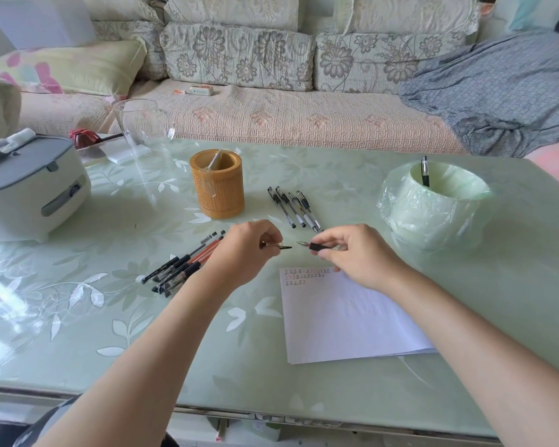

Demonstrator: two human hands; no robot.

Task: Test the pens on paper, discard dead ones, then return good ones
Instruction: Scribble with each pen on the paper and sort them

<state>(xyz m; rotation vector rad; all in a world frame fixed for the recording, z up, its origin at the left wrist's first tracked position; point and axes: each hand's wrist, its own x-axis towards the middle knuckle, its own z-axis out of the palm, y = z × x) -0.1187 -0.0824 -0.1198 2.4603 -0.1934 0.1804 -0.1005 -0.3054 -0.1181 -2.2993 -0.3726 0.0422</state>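
Head view is showing the left hand [249, 250] pinching a pen cap [283, 247] and the right hand [359, 253] gripping a pen [317, 246] above the paper [342, 314], with one pen binned [425, 171], four [294, 209] set aside, a pile [184, 262] waiting.

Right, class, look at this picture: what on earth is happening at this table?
A person is sorting pens. The right hand holds a pen by its black grip, tip towards the left hand, which pinches a small dark piece, perhaps its cap. Below lies paper with rows of test marks. One pile of pens lies to the left, four more pens near the bamboo holder, and one pen stands in the lined bin.
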